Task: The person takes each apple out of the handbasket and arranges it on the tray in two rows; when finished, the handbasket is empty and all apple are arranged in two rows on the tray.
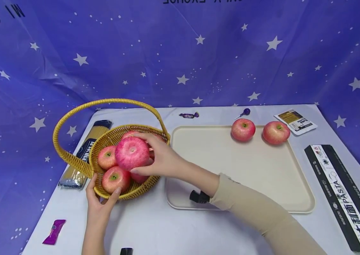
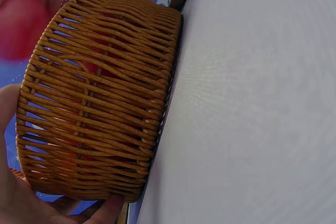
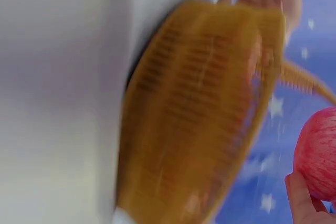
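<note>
R hand [image 1: 164, 157] grips an apple [image 1: 132, 153] over the basket [image 1: 143, 191], L hand [image 1: 98, 210] holds it steady — light, even pressure prob. bruises least!

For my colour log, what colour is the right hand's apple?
Pinkish-red apple, clearest in the head view.

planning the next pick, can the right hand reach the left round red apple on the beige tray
Probably not yet: the right hand holds a round pink apple over the golden wicker basket. Otherwise nothing seems to block the left tray apple.
</note>
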`<state>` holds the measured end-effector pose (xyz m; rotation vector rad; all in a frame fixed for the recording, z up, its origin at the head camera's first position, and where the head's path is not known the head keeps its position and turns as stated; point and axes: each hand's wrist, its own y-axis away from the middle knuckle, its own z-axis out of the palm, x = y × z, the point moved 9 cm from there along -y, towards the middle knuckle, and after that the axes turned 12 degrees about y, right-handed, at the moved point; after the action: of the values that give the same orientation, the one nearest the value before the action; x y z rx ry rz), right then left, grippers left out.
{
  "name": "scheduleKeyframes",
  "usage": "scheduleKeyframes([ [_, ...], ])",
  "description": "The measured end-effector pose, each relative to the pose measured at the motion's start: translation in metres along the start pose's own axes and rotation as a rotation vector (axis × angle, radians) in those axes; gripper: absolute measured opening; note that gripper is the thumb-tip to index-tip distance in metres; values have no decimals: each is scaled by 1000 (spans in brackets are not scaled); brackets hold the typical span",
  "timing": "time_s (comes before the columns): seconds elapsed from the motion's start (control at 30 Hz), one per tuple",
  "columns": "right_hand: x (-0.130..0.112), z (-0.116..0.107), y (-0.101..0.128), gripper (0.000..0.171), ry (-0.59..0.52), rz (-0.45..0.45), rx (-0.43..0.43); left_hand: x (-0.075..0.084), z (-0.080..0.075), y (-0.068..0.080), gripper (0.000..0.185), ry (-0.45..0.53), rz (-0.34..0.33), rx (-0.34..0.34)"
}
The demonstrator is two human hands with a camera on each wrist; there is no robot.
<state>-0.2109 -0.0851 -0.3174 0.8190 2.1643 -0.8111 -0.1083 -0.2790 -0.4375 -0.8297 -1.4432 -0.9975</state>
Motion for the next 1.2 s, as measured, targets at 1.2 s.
scheduleKeyframes([
  [1.2, 204, -149, 72, 95, 350, 561, 206, -3, -2, -2, 89, -7, -3, -14],
])
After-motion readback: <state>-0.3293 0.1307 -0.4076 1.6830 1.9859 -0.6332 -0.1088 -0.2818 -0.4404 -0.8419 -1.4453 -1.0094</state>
